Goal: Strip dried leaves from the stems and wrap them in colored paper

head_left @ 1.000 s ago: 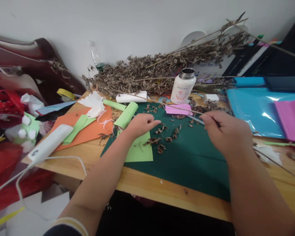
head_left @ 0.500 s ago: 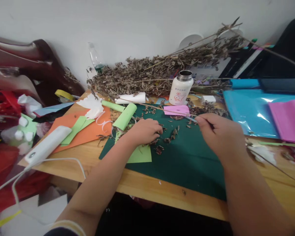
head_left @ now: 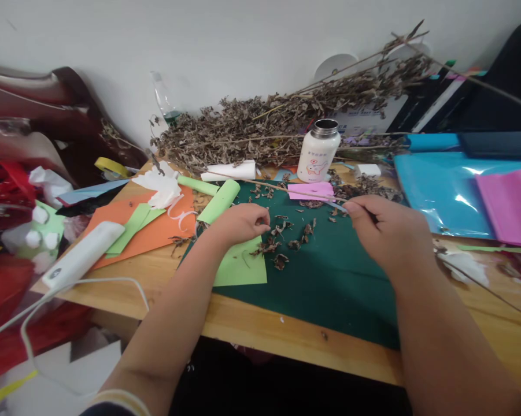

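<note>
My left hand (head_left: 239, 222) rests on the dark green mat (head_left: 329, 271), fingers curled in a pinch beside a scatter of dried leaf bits (head_left: 281, 242); what it pinches is too small to make out. My right hand (head_left: 388, 234) is closed on a thin bare twig (head_left: 281, 186) that runs left and back across the mat towards a white paper roll (head_left: 229, 171). A light green paper sheet (head_left: 240, 266) lies under my left wrist. A pink paper note (head_left: 311, 190) lies just behind the twig.
A heap of dried leafy branches (head_left: 286, 124) lies along the wall. A white bottle (head_left: 318, 151) stands before it. Green paper rolls (head_left: 219, 200), orange paper (head_left: 156, 228) and a white device with cable (head_left: 82, 254) lie left. Blue and pink sheets (head_left: 459, 196) lie right.
My left hand went from pointing with fingers out, to pressing down on the leaf bits, to a curled pinch now. My right hand has kept hold of the twig and barely moved.
</note>
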The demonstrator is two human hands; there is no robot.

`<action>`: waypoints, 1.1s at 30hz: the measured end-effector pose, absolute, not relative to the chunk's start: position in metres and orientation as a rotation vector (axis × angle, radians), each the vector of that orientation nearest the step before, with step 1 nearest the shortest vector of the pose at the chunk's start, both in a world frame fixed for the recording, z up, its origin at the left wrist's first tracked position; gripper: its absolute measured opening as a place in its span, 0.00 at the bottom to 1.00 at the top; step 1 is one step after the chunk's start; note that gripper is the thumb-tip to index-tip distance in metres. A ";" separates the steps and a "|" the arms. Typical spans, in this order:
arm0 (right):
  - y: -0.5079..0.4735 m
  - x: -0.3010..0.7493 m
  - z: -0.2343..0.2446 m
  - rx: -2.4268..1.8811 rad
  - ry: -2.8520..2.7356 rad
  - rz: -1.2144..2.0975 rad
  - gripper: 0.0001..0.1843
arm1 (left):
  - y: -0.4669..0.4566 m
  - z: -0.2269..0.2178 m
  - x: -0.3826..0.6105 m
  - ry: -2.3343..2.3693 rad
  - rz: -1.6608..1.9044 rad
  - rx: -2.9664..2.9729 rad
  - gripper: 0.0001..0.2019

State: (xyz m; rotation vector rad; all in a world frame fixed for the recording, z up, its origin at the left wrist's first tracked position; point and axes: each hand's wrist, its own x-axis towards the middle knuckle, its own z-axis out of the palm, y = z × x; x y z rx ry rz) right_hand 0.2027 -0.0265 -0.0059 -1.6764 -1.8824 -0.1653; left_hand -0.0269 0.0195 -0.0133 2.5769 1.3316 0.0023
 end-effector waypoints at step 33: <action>-0.025 0.205 -0.005 -1.661 -1.908 -0.114 0.14 | -0.005 -0.017 0.001 1.684 -0.201 2.524 0.09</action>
